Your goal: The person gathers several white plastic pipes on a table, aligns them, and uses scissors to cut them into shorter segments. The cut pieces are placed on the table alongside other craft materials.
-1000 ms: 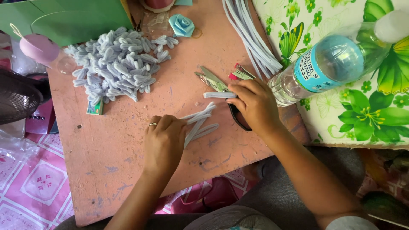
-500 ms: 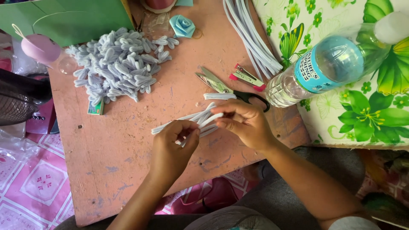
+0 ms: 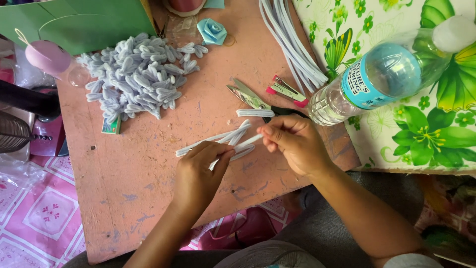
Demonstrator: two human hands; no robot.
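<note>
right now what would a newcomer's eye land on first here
Mid-table, the left hand and right hand pinch pale grey strips between their fingers. Up left on the worn pink table sits a big heap of folded grey loops. At right, a clear water bottle lies on a flowered cloth.

Your fingers (image 3: 218, 155) pinch strips (image 3: 218, 140); scissors (image 3: 253, 99) and stapler (image 3: 287, 92) lie just beyond them, folded-strip pile (image 3: 139, 79) far left.

Home craft corner: worn pink table (image 3: 148, 198), scissors (image 3: 253, 99), floral cloth (image 3: 396, 139).
</note>
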